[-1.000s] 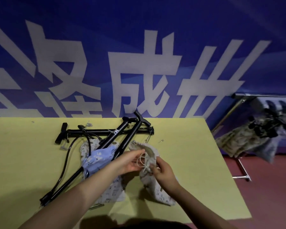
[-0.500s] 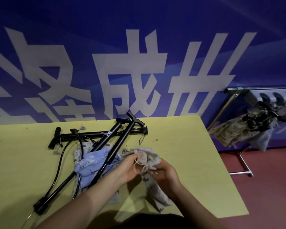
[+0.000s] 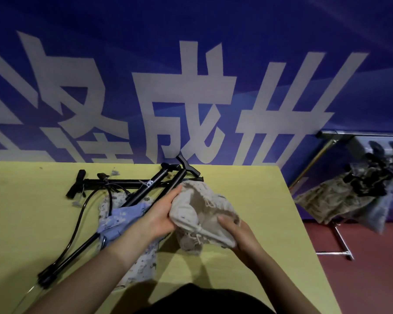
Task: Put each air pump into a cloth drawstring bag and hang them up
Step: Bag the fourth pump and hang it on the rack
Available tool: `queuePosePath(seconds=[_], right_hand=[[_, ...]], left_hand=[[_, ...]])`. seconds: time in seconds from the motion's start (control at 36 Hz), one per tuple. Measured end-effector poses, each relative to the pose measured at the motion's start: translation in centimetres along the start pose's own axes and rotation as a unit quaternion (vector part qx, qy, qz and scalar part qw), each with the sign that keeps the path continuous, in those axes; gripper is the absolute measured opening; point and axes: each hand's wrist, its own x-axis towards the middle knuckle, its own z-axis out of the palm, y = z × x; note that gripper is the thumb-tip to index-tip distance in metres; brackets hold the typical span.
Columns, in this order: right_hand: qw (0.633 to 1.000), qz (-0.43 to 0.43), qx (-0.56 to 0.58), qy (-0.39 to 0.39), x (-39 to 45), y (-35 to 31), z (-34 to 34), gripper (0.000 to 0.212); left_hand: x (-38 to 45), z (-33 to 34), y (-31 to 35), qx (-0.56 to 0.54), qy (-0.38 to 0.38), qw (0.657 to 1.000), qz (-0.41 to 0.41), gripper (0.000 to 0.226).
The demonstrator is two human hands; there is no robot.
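Bag-opening step: left hand (image 3: 161, 215) and right hand (image 3: 237, 230) both grip the beige drawstring bag (image 3: 204, 214) over the yellow table (image 3: 32, 223), holding its mouth spread wide. Next move probably calls for freeing one hand to take an air pump (image 3: 143, 191) lying just beyond, far-left, across the blue bag (image 3: 120, 219); filled bags hang on the rack (image 3: 354, 193) far right.

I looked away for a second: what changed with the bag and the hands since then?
The beige bag, bunched at its drawstring a second ago, now has its mouth spread open between the left hand and right hand, which grip opposite sides. The pumps and blue cloth lie unmoved on the table.
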Motion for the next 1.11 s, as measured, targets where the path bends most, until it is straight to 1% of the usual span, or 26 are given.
queuePosePath(seconds=[0.03,0.08,0.17,0.22,0.28,0.31,0.33,0.39,0.42,0.44,0.5,0.58,0.61,0.64,0.67,0.69,0.72,0.75,0.81,0.83,0.89,0.92,1.0,1.06,1.08,1.11], right_hand=[[0.997,-0.017,-0.079,0.017,0.1,0.1,-0.2,0.045],[0.983,-0.052,-0.164,0.066,0.3,0.1,-0.2,0.038],[0.966,-0.093,-0.216,0.105,0.9,-0.4,-0.2,0.036],[0.966,-0.101,-0.213,0.106,0.9,-1.1,0.0,0.013],[0.968,-0.104,-0.199,0.112,1.0,-1.3,0.0,0.039],[0.970,-0.097,-0.195,0.107,1.1,-1.3,0.0,0.046],[0.974,-0.091,-0.180,0.100,1.1,-1.4,0.0,0.045],[0.995,-0.025,-0.077,0.064,1.6,-1.1,0.0,0.032],[0.999,0.034,0.015,0.039,1.8,-1.1,0.1,0.027],[0.989,0.085,0.122,0.022,2.0,-1.2,0.2,0.027],[0.943,0.154,0.294,-0.005,2.1,-1.5,0.6,0.032],[0.884,0.163,0.438,-0.020,3.3,-1.2,0.8,0.063],[0.866,0.164,0.472,-0.014,3.9,-0.7,0.3,0.065],[0.855,0.173,0.488,-0.001,4.4,-0.4,0.2,0.060],[0.849,0.186,0.494,0.013,4.9,-0.1,0.1,0.057],[0.843,0.192,0.503,0.015,5.2,0.1,0.2,0.060],[0.843,0.197,0.500,0.008,5.7,0.4,0.0,0.065],[0.848,0.199,0.490,-0.011,5.7,0.3,0.0,0.062],[0.877,0.220,0.427,-0.011,5.3,0.2,0.1,0.026],[0.888,0.230,0.398,0.000,5.7,0.5,-0.1,0.024],[0.910,0.240,0.337,0.006,6.6,1.4,-0.3,0.041],[0.919,0.240,0.312,0.014,6.9,1.9,-0.4,0.042],[0.955,0.218,0.190,0.068,8.3,3.6,-1.0,0.032],[0.971,0.209,0.041,0.111,9.0,4.1,-1.5,0.017],[0.971,0.201,-0.039,0.123,9.4,4.3,-2.0,0.010],[0.967,0.193,-0.110,0.126,10.1,4.3,-2.4,0.010]], left_hand=[[-0.1,0.0,0.0,0.025,0.008,1.000,0.002,0.041],[-0.2,-0.2,-0.3,0.057,0.018,0.998,0.007,0.041],[-0.4,-0.9,-0.1,0.086,0.027,0.996,0.014,0.048],[-0.6,-1.4,0.2,0.100,0.043,0.994,0.011,0.049],[-0.8,-2.2,0.8,0.105,0.063,0.992,0.015,0.047],[-0.9,-2.6,1.1,0.096,0.077,0.992,0.025,0.046],[-1.0,-3.1,1.4,0.085,0.087,0.992,0.036,0.045],[-1.2,-3.7,2.0,0.059,0.094,0.993,0.038,0.047],[-1.3,-3.9,2.2,0.042,0.092,0.994,0.035,0.048],[-1.4,-3.9,2.2,0.027,0.091,0.995,0.033,0.048],[-1.5,-3.8,2.0,-0.015,0.087,0.996,0.030,0.046],[-1.3,-3.4,1.5,-0.088,0.077,0.993,0.027,0.041],[-1.0,-3.5,1.3,-0.112,0.084,0.990,0.027,0.039],[-0.7,-3.6,1.3,-0.136,0.096,0.986,0.027,0.036],[-0.4,-3.6,1.3,-0.151,0.100,0.983,0.029,0.036],[-0.2,-3.5,1.4,-0.151,0.096,0.983,0.032,0.040],[0.0,-3.4,1.5,-0.146,0.091,0.984,0.039,0.048],[0.3,-3.5,1.6,-0.138,0.087,0.985,0.050,0.058],[0.5,-3.8,1.8,-0.148,0.092,0.983,0.063,0.075],[0.7,-4.0,1.8,-0.154,0.083,0.983,0.057,0.073],[1.0,-4.0,2.0,-0.133,0.066,0.988,0.036,0.062],[1.2,-4.1,2.0,-0.115,0.067,0.991,0.028,0.055],[1.9,-3.9,2.0,-0.058,0.074,0.996,-0.011,0.039],[2.3,-4.0,2.0,-0.025,0.078,0.996,-0.023,0.036],[2.5,-4.2,1.9,-0.015,0.080,0.996,-0.029,0.038],[2.9,-4.4,1.8,-0.016,0.085,0.996,-0.033,0.040]])
